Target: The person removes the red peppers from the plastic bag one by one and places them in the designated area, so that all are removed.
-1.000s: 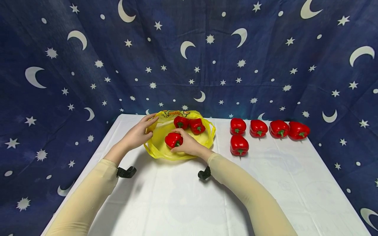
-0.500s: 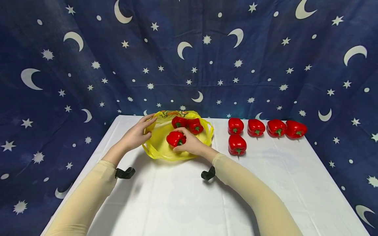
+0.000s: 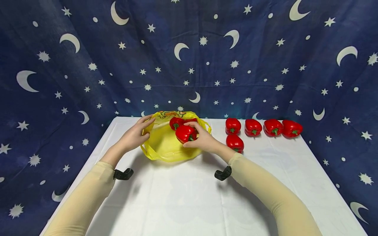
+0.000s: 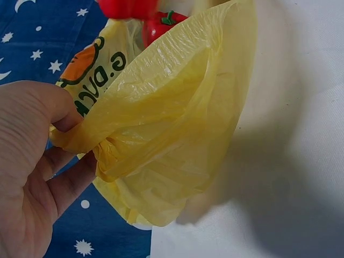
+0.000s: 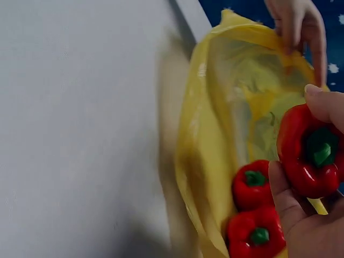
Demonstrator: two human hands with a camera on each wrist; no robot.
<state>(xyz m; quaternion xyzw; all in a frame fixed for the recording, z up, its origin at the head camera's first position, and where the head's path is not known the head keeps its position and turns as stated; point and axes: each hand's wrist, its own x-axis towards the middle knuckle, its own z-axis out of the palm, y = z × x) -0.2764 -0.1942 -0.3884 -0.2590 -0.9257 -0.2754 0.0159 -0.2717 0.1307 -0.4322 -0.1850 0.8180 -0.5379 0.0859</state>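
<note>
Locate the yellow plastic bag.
In the head view, the yellow plastic bag lies near the far edge of the white table, left of five loose red bell peppers, its left rim held by the left hand.

A makeshift set: starry blue cloth [image 3: 165, 39] hangs around a white-topped table [image 3: 177, 196].

Eight peppers [image 3: 185, 133], one bag [image 3: 161, 148]
</note>
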